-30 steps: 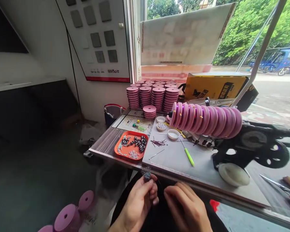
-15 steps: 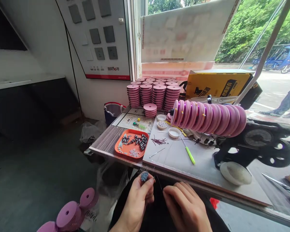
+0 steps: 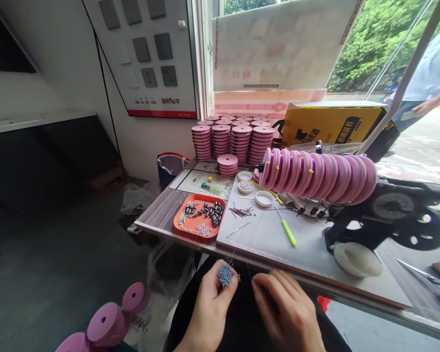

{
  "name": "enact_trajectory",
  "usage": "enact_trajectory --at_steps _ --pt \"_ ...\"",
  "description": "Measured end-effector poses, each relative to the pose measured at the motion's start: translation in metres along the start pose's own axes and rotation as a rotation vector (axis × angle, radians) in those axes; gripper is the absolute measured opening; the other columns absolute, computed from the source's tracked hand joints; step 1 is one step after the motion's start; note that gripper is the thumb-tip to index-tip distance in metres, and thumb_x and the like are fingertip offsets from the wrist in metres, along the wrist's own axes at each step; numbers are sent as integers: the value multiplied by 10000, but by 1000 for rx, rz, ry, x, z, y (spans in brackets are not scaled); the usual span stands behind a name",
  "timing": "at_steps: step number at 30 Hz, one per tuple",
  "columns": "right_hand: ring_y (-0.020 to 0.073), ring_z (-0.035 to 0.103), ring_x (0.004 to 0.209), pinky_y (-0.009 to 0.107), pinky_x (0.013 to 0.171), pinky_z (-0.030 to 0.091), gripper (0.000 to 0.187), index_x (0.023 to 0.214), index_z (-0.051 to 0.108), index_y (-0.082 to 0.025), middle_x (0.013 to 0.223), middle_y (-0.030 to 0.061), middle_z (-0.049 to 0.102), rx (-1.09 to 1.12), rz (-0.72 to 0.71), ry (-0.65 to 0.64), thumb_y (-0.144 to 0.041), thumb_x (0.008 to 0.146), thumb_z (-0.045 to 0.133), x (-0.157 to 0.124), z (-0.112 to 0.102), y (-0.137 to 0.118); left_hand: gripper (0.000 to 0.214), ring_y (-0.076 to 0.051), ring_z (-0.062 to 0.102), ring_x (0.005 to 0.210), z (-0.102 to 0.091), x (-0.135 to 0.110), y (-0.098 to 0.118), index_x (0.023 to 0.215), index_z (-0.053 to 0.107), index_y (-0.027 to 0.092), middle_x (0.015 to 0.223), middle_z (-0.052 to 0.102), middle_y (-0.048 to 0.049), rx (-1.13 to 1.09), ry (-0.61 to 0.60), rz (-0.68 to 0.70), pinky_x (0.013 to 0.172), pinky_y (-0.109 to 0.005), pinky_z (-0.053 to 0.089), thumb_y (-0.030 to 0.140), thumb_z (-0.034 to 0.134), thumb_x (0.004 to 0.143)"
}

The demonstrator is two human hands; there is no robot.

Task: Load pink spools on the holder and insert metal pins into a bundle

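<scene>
Over my dark-clothed lap, my left hand [image 3: 213, 300] is closed around a bundle of thin pieces with small blue-grey tips [image 3: 225, 275]. Fine wisps stick out past the fingers at its far side. To the right, my right hand [image 3: 286, 303] has thumb and forefinger pinched together on a thin strand [image 3: 248, 269] that rises from the fingertips. Where this strand ends is too faint to make out. The hands are apart, just in front of the table edge. Nearest to them on the table is an orange tray [image 3: 176, 223] with black, silver and pale green small parts.
On the board [image 3: 256, 244] lie a green-handled hook tool [image 3: 289, 233], dark thin sticks [image 3: 241, 211] and small white dishes [image 3: 264, 198]. A winder carries pink spools [image 3: 319, 176]. More pink spools [image 3: 241, 142] are stacked behind. Scissors [image 3: 421, 274] lie at right; a person [image 3: 429, 73] is outside.
Both hands have shifted slightly right. The blue-grey tips in my left hand now face me more fully. A different part of a person shows outside at right.
</scene>
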State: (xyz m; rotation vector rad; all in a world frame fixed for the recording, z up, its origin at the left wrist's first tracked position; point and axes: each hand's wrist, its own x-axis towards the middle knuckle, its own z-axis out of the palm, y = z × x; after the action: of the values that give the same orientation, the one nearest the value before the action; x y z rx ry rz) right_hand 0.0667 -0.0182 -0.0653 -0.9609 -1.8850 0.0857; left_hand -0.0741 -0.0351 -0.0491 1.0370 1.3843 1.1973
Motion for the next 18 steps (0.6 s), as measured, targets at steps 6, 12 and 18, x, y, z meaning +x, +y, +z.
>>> enact_trajectory --at_steps 6,12,18 --pt "115 451 531 252 519 340 110 793 527 -181 602 -7 508 3 -57 -13 -103 845 469 -1 -2 -5 266 -109 349 555 -1 4 -8 670 522 180 593 416 41 18 0 34 529 -213 326 411 618 759" --pt "116 410 518 267 524 306 108 785 525 -174 569 -11 468 -39 -122 -20 -93 835 475 -7 0 -8 305 -90 305 519 -2 5 -11 710 531 174 570 371 64 -127 20 -92 481 -195 285 454 650 715" --pt "114 431 526 263 524 313 108 800 529 -182 591 -11 489 -44 -85 -31 -99 840 473 -4 -2 -8 316 -95 311 510 -2 3 -3 659 528 179 550 381 63 -91 9 -70 483 -204 292 462 667 688"
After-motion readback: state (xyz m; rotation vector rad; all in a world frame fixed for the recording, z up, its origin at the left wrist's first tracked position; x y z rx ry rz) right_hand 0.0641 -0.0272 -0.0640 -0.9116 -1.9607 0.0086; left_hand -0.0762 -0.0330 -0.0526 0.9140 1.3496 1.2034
